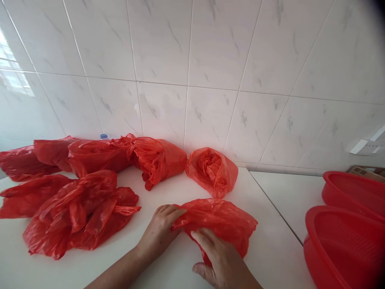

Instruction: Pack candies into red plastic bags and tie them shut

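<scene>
A red plastic bag [221, 218], thin and crinkled, lies on the white table in front of me. My left hand [164, 224] is closed on its gathered left end, with the fingertips partly hidden. Against the bag's near side rests my right hand [218, 257], its fingers on the plastic and its thumb held apart. Just behind, another red bag [212, 170] sits bunched up by the wall. I cannot tell what, if anything, is inside the bags.
Several more red plastic bags [87, 212] lie crumpled on the table [156, 192] to the left. A blue bottle cap [104, 137] shows behind them. Two red plastic baskets [319, 241] stand at the right, past a table seam. A tiled wall [162, 108] closes off the back.
</scene>
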Demonstrator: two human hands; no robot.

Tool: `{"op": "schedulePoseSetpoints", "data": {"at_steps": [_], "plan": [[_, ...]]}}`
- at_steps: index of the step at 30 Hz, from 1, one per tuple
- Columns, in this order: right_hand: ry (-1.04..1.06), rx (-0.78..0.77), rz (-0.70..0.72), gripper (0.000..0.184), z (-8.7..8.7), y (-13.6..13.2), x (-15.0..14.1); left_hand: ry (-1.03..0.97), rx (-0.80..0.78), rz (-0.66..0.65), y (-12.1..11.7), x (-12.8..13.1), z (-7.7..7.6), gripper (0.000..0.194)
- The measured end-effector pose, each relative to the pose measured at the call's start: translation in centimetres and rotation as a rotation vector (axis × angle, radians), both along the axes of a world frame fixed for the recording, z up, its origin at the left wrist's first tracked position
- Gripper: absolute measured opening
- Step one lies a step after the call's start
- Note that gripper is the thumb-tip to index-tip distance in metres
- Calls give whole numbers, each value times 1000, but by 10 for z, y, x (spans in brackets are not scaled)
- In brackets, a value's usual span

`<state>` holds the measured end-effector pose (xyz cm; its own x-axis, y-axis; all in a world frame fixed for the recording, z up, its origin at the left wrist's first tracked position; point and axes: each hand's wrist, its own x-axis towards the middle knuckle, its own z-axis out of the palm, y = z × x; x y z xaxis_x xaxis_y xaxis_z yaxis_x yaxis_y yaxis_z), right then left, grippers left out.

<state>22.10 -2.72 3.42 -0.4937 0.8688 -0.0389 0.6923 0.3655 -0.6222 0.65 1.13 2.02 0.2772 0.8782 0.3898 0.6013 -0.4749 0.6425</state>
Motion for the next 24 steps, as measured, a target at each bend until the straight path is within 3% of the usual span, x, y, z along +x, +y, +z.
{"op": "schedulePoseSetpoints", "data": {"at_steps": [2,4,9,13,16,18,20,22,24], "plan": [[-36,3,6,42,5,-1,4,-289,-198,18,-1,2,4,5],[-71,46,-19,25,8,1,13,-556,-346,104,0,1,6,21],[-215,258,-295,29,5,19,57,-864,-426,252,9,-15,4,23],[-238,736,-353,20,4,26,71,-976,-482,247,7,-14,8,24],[-143,1146,-431,21,11,13,52,-990,-518,175,-2,-3,16,29],[-8,1287,-372,19,13,0,31,-993,-534,86,-10,4,22,29],[123,1272,-218,16,10,-9,12,-1005,-555,-29,-17,11,27,26],[182,1126,-111,15,0,-12,0,-1021,-597,-138,-23,17,30,22],[166,911,-121,16,-14,-8,-4,-1018,-666,-210,-30,22,31,20]]}}
